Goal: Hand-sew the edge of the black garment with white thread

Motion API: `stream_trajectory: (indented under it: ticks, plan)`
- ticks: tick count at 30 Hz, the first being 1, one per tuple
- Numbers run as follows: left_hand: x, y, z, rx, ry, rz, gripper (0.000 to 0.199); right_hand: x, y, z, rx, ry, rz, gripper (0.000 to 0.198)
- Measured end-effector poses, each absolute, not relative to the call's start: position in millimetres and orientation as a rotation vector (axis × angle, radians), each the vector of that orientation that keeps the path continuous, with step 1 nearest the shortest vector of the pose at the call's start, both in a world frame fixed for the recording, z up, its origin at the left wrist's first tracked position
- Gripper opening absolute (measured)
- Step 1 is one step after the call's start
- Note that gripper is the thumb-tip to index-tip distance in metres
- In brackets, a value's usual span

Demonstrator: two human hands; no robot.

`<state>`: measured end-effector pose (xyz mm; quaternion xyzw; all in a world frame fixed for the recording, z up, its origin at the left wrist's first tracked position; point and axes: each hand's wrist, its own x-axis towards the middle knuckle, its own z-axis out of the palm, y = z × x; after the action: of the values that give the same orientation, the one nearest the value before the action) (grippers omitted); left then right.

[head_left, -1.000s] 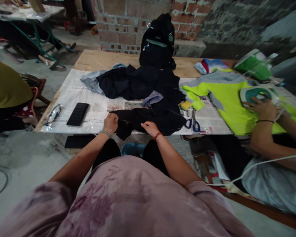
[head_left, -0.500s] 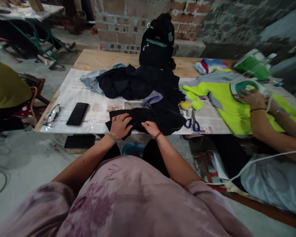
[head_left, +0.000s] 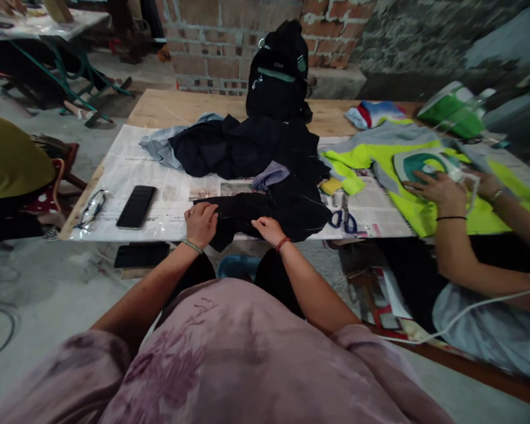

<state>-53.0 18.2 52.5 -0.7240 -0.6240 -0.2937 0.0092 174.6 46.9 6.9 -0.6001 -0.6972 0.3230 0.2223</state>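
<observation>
A dark garment lies along the front edge of the table, its left end hanging slightly over. At that left end my left hand grips the cloth with its fingers bent together. My right hand is closed in a pinch on the garment's front edge, a short way to the right. Behind it sits a heap of dark clothing, with a greyish-purple piece of cloth showing between. Blue-handled scissors lie to the right of the garment.
Newspaper covers the table. A phone and glasses lie at left; a black backpack stands at the back. To the right, a co-worker's hands move an iron over a yellow-and-grey garment.
My left hand has gone from lying spread on the cloth to gripping its left end, further left. My right hand stays pinched. The co-worker's iron has shifted left.
</observation>
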Motion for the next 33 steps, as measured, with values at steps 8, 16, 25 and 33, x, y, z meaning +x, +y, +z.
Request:
stream_trajectory:
  ticks: [8,16,25,33]
  plan:
    - [-32,15,55,-2.624,-1.662,-0.657,0.024,171,45,11,-1.704,-1.851,0.920,0.034]
    - [-46,38,39,-2.527,-1.988,-0.612,0.019,168,44,11,-1.736,-1.865,0.911,0.016]
    - [-46,33,35,-2.483,-1.989,-0.614,0.030,169,43,12,-1.732,-1.913,0.884,0.014]
    - [-56,35,22,-2.517,-2.005,-0.822,0.028,164,28,8,-1.679,-1.826,0.685,0.017]
